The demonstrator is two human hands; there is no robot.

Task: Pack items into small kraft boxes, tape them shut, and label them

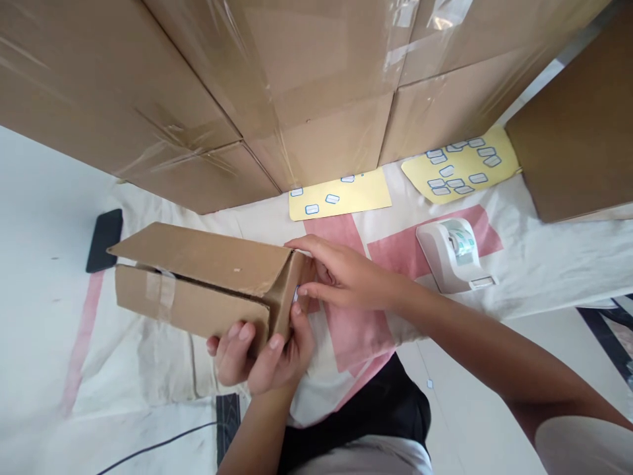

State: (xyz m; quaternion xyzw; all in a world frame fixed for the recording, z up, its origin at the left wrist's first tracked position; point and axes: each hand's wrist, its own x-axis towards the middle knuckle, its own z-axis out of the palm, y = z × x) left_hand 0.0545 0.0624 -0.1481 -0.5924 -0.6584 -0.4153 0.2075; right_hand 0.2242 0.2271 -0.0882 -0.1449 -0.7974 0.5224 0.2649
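A long brown cardboard box (198,284) is held just above a white and pink cloth (356,330). My left hand (262,353) grips its near right corner from below, fingers curled up over the edge. My right hand (341,274) lies against the box's right end, fingers pressed on the end flap, where a small white and blue sticker (297,292) shows. A strip of clear tape (165,290) crosses the box's front face.
Large taped cartons (297,86) wall off the back. Two yellow sheets (341,194) (462,165) carry several blue-edged stickers. A white tape dispenser (455,254) stands to the right, a black phone (105,239) lies at left, another carton (583,132) at far right.
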